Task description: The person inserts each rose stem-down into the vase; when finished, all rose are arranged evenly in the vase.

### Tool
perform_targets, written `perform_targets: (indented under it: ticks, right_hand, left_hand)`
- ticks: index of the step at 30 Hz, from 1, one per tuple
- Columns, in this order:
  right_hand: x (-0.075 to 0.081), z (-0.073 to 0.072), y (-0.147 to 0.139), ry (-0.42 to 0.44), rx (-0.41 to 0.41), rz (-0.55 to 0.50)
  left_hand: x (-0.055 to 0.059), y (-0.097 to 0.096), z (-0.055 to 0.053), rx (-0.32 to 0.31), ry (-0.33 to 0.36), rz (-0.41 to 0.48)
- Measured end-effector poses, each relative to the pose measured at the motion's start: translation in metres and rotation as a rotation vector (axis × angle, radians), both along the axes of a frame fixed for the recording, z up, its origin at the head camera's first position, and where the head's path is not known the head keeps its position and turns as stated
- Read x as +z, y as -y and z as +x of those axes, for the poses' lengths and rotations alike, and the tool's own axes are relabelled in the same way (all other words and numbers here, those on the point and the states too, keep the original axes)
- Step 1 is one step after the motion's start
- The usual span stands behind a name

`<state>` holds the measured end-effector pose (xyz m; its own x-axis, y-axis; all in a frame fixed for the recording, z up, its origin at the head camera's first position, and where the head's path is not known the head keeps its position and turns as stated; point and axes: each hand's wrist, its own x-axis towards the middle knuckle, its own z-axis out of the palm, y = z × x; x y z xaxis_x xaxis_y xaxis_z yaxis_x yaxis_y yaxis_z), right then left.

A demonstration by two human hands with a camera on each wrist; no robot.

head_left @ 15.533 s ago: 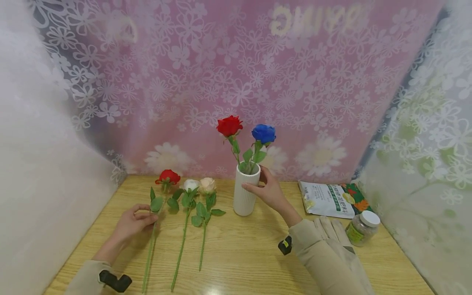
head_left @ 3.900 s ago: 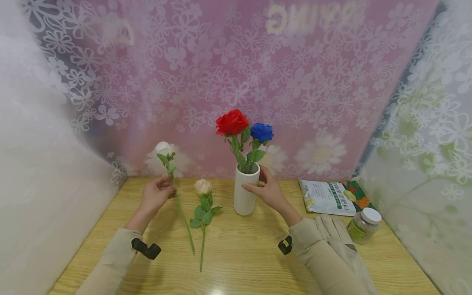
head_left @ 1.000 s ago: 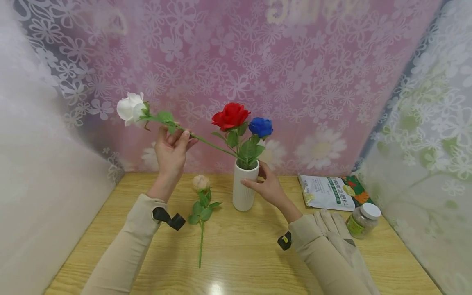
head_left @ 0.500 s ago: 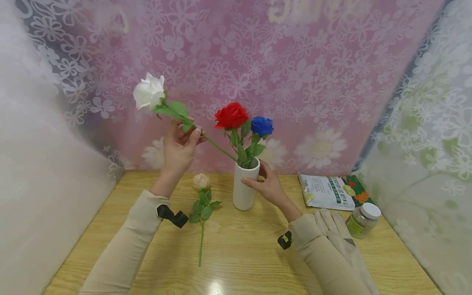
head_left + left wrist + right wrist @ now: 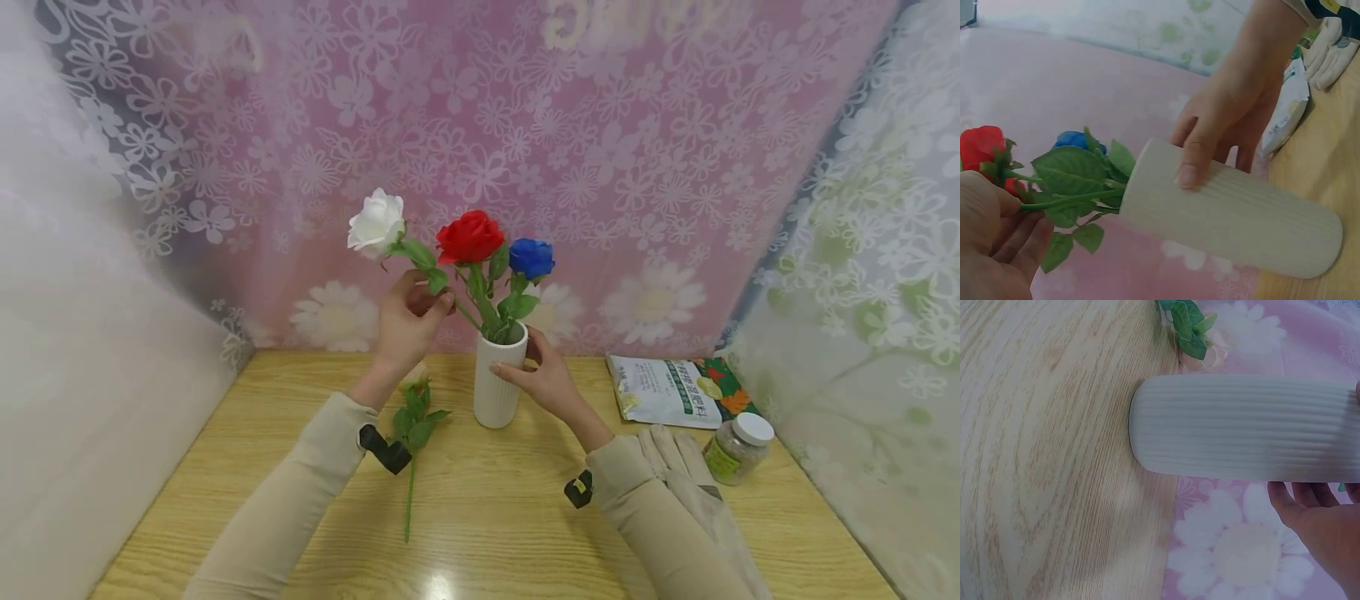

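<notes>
My left hand (image 5: pixel 411 323) pinches the stem of a white rose (image 5: pixel 377 223), which leans left with its lower end inside the ribbed white vase (image 5: pixel 495 392). Thumb and fingers of my right hand (image 5: pixel 551 379) hold the vase around its upper right side; it stands upright on the table. A red rose (image 5: pixel 471 237) and a blue rose (image 5: pixel 532 258) rise from the vase. More red petals (image 5: pixel 1015 186) show beneath the red bloom in the left wrist view. On the table lies a peach rose (image 5: pixel 413 421), its bloom mostly hidden behind my left hand.
At the right lie a printed bag (image 5: pixel 663 392) and a pair of pale gloves (image 5: pixel 686 475), partly under my right sleeve. Beside them stands a jar with a white lid (image 5: pixel 735 450). A pink flowered curtain (image 5: pixel 337 167) hangs behind the wooden table (image 5: pixel 495 517).
Earlier, the second red rose left the table and my left hand picked up the white rose. Just now that hand moved right and down, the white rose's stem sinking into the vase. My right hand stayed.
</notes>
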<state>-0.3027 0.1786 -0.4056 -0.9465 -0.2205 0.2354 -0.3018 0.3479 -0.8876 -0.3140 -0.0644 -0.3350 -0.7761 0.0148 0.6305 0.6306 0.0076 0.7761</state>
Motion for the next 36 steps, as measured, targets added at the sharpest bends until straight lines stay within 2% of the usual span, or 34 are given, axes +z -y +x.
perform_targets:
  ticks: [3, 10, 12, 19, 24, 30, 36]
  right_hand:
    - [0.010, 0.010, 0.003, -0.009, 0.006, -0.007]
    - [-0.019, -0.011, -0.003, -0.042, -0.021, -0.019]
    - [-0.020, -0.011, -0.003, -0.033, -0.019, -0.025]
    - [-0.019, -0.011, -0.003, -0.008, -0.011, -0.023]
    - [-0.018, -0.014, -0.002, 0.012, -0.007, -0.004]
    - [-0.018, -0.012, -0.002, -0.016, -0.010, -0.022]
    - [-0.018, -0.011, -0.002, -0.035, -0.016, -0.019]
  left_hand:
    - [-0.006, -0.007, -0.001, 0.025, 0.020, -0.042]
    - [-0.009, -0.019, -0.004, 0.082, 0.043, -0.116]
    - [-0.008, -0.020, -0.004, 0.084, 0.058, -0.129]
    - [-0.008, -0.023, -0.005, 0.051, 0.067, -0.173]
    - [-0.012, -0.025, -0.006, 0.045, 0.079, -0.221]
    - [-0.016, -0.027, -0.009, 0.043, 0.114, -0.225]
    - [-0.019, -0.029, -0.011, 0.024, 0.119, -0.226]
